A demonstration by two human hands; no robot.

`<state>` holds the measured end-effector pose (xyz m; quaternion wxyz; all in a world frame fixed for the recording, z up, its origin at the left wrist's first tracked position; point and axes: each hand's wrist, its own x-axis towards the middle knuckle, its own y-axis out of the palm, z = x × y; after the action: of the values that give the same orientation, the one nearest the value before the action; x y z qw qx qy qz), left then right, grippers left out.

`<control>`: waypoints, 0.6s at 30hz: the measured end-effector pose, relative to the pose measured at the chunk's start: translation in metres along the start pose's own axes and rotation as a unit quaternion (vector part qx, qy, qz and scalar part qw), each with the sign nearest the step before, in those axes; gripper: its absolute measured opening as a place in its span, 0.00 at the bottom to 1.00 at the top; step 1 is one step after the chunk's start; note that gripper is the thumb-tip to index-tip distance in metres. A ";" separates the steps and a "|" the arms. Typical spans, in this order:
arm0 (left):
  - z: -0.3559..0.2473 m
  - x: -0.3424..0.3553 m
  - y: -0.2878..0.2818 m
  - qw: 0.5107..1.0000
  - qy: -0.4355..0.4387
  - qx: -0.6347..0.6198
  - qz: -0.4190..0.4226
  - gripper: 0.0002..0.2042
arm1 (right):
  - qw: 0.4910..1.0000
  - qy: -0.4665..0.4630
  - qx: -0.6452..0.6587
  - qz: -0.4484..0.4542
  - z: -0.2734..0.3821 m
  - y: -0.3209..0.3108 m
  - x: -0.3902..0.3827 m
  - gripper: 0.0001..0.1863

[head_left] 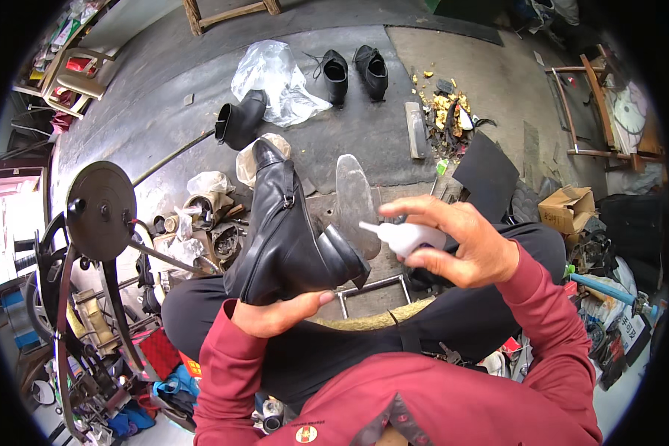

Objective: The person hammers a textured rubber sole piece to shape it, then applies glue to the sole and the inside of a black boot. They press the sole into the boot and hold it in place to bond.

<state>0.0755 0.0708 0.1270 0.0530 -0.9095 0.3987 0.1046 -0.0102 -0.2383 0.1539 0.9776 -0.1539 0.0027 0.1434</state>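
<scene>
My left hand grips a black leather ankle boot above my lap, its thumb showing and its fingers mostly hidden under the leather. A zipper and a small buckled strap run along the boot's side, and its chunky heel points right. In my right hand is a small white squeeze bottle, held between thumb and fingers. The bottle's thin nozzle points left toward the heel, with a gap between them. Beyond the two hands stands a grey, sole-shaped plate.
A black hand-cranked machine with a round wheel stands at left. Ahead on the floor lie another black boot, clear plastic, a pair of black shoes and scraps. A cardboard box sits at right.
</scene>
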 end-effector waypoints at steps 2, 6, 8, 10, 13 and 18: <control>0.005 -0.002 0.000 1.000 -0.003 0.010 -0.001 0.12 | 0.993 0.076 0.085 -0.027 -0.001 0.008 -0.012 0.27; 0.012 -0.004 0.002 1.000 -0.016 0.026 0.004 0.13 | 0.997 0.037 0.030 -0.060 -0.018 0.010 -0.017 0.22; 0.014 -0.004 0.003 0.999 -0.020 0.034 0.004 0.15 | 0.998 0.017 0.030 -0.060 -0.026 0.008 -0.016 0.20; 0.015 -0.002 0.003 0.999 -0.019 0.047 0.007 0.17 | 0.997 0.003 0.037 -0.067 -0.030 0.007 -0.015 0.19; 0.013 0.002 0.002 0.998 -0.004 0.067 0.013 0.22 | 0.998 0.033 0.044 -0.043 -0.031 0.007 -0.014 0.19; 0.009 0.004 0.002 0.998 0.000 0.061 0.031 0.30 | 0.997 0.044 0.056 -0.043 -0.030 0.008 -0.011 0.19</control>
<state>0.0757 0.0681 0.1167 0.1051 -0.8919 0.4323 0.0812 -0.0214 -0.2434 0.1237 0.9889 -0.1053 0.0467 0.0936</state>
